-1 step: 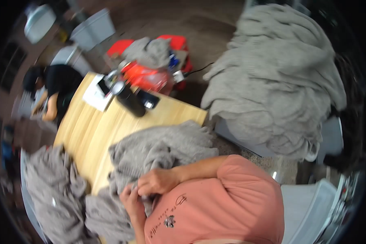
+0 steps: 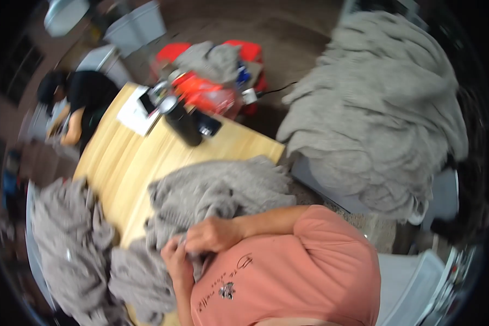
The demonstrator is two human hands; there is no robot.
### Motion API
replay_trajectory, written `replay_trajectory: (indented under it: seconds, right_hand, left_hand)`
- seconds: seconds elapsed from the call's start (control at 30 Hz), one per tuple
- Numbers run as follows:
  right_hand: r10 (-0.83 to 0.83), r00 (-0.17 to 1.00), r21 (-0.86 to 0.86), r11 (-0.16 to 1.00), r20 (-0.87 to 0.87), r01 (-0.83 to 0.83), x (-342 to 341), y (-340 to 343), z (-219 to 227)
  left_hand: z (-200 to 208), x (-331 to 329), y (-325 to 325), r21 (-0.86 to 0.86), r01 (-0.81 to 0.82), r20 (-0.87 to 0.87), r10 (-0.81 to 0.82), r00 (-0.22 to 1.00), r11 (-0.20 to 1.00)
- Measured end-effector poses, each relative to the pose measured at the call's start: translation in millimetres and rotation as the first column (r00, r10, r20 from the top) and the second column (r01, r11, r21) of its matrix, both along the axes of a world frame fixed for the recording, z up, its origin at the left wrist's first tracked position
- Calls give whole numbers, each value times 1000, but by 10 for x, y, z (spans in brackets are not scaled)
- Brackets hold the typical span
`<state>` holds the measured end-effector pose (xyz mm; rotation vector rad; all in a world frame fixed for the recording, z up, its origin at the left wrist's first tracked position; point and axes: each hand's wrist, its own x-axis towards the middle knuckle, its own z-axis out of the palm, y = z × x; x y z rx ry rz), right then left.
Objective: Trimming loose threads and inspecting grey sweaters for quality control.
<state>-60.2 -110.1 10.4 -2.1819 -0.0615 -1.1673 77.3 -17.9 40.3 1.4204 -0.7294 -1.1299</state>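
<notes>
- The gray knit cloth (image 2: 201, 182) lay bunched on the near part of the wooden bench (image 2: 130, 174), its closest edge gathered up against the person's coral shirt (image 2: 288, 266).
- The left hand (image 2: 177, 258) had its fingers curled in and seemed to pinch a bit of that cloth; the right hand (image 2: 214, 234), just beside it, was bent over the same spot, thumb and fingers pressed together on the fabric.
- As far as could be judged, the close handwork on this piece was under way and unfinished: the cloth was neither spread flat nor folded.
- A smaller gray bunch (image 2: 141, 280) lay left of the hands, a gray heap (image 2: 65, 239) rose beyond it at the left, and a far larger pile (image 2: 375, 108) stood over a bin (image 2: 321, 183) at the right. Which of these was finished and which was waiting, I could not tell.
- The fingertips were partly hidden by knuckles and folds, so what exactly they gripped, a seam, a hem or a loose thread, could not be made out.
- Whether the smaller bunch joined the held cloth was unclear, and the lower edge cut it off.
- Motion blur softened the co-worker (image 2: 89, 100) at the far left, whose handwork was too indistinct to read.
</notes>
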Motion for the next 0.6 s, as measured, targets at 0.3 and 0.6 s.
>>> replay_trajectory:
  seconds: [0.3, 0.6]
  right_hand:
    - [-52, 999, -103, 993, -7, 51, 183, -2, -110]
    - [13, 996, -112, 993, -91, -23, 339, -17, -84]
  left_hand:
    - [-240, 51, 169, 23, -71, -129, 74, 989, 997]
    - [-449, -93, 305, -99, -379, -123, 367, 922, 920]
